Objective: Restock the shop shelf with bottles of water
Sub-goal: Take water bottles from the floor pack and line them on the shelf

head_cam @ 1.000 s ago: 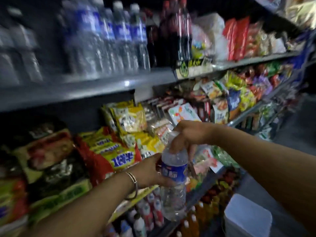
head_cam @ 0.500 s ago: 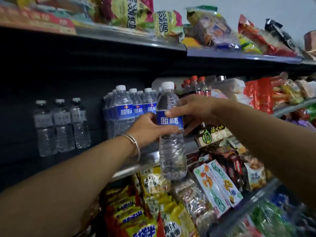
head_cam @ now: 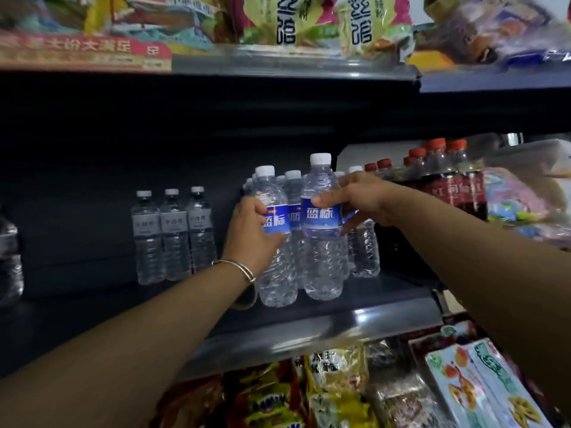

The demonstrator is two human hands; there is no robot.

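Now | right hand grips blue-label bottle, seemingly on shelf | left hand grips neighbouring bottle

A single head-worn wide-angle camera faces the shop shelf straight on from close range, about level with the water bottles at the centre. Both forearms reach in from 7 and 4 o'clock. The shelf above runs across 12 o'clock; snack packets fill 6 o'clock below.

Rear blue-label bottles mostly hidden behind front ones, far-left bottle cut by frame edge, grey-label bottles' print unreadable
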